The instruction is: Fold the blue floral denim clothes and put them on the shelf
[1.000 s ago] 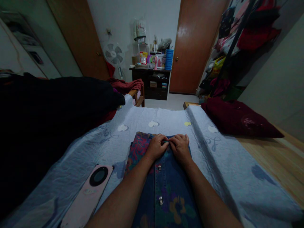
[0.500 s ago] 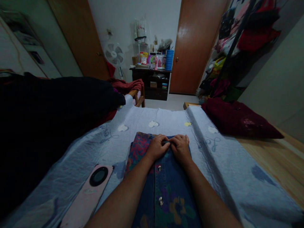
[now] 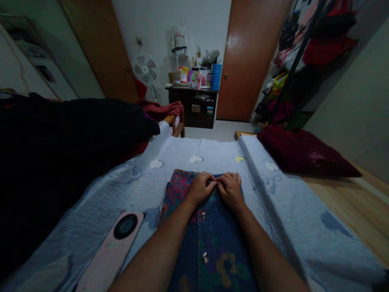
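A folded denim shirt (image 3: 209, 239) with a floral print and metal buttons lies flat in front of me, its upper edge away from me. At that edge, my left hand (image 3: 201, 187) pinches the cloth near the middle of the button strip. Right beside it, my right hand (image 3: 229, 188) grips the same edge, thumb and fingers bent. The fingertips of both hands almost meet, and the bit of fabric between them is mostly hidden. My forearms pass over both sides of the shirt.
Under the shirt spreads a pale blue bed cover (image 3: 146, 184). A pink phone (image 3: 111, 251) lies on the left. Dark clothes (image 3: 75, 142) are heaped at far left. A folded maroon garment (image 3: 304, 152) sits at right, by a wooden board (image 3: 337, 192). Beyond stand a fan (image 3: 146, 69) and a cabinet (image 3: 199, 106).
My fingers have shifted slightly at the shirt's upper edge, and the dark gap between the thumbs has closed. The shirt itself stays in place.
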{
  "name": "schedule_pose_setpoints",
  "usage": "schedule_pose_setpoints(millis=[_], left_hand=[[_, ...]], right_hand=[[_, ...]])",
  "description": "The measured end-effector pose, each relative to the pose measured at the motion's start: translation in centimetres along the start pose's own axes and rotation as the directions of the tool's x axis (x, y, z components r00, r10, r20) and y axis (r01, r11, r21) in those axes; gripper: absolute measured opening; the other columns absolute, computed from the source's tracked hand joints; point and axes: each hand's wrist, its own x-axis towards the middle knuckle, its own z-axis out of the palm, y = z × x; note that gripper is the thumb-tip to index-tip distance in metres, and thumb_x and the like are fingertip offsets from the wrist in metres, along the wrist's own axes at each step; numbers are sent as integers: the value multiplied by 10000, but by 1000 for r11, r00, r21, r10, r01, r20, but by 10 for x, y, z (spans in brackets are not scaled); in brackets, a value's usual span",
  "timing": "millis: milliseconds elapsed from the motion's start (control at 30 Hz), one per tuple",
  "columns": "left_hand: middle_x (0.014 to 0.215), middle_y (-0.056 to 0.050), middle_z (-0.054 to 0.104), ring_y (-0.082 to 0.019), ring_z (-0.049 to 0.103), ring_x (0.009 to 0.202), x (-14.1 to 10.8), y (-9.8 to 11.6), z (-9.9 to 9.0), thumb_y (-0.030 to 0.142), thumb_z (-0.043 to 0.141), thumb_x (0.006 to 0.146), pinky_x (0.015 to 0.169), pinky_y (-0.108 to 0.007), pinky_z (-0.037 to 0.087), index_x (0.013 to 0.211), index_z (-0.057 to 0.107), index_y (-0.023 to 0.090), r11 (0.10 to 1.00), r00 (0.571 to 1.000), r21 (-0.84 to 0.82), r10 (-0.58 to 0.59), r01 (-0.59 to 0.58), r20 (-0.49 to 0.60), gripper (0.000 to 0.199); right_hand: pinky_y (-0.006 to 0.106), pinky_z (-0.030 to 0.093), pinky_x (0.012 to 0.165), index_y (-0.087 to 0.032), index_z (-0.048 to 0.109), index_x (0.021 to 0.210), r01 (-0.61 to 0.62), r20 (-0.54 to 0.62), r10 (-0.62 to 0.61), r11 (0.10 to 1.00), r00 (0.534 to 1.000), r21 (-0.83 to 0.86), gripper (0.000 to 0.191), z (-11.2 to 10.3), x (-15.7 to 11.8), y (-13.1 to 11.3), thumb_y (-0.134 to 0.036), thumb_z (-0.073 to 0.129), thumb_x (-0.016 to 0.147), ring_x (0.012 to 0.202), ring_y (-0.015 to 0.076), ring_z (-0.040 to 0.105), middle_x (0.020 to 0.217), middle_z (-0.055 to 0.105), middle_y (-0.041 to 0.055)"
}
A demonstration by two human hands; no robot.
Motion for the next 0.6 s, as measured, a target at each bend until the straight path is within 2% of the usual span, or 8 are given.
schedule_pose_setpoints(millis=[300,600], left_hand=[[759,-3,615,-156,563,765,0,-1,1,136,610,765,745,-277,431,732,617,177,999,999,29,44,-45,22,53],[758,1,602,-154,553,760,0,-1,1,116,593,770,737,-275,418,733,603,180,998,998,10,63,-64,27,75]], right_hand=[[569,103,1109,-262,693,828,12,17,-12,1000,1000,-13,180,-3,0,-3,-196,528,859,1032,229,497,882,662,11],[583,105,1105,-278,707,861,-3,31,4,1000,1000,-15,218,-2,0,-1,-162,524,843,1050,233,492,883,678,6]])
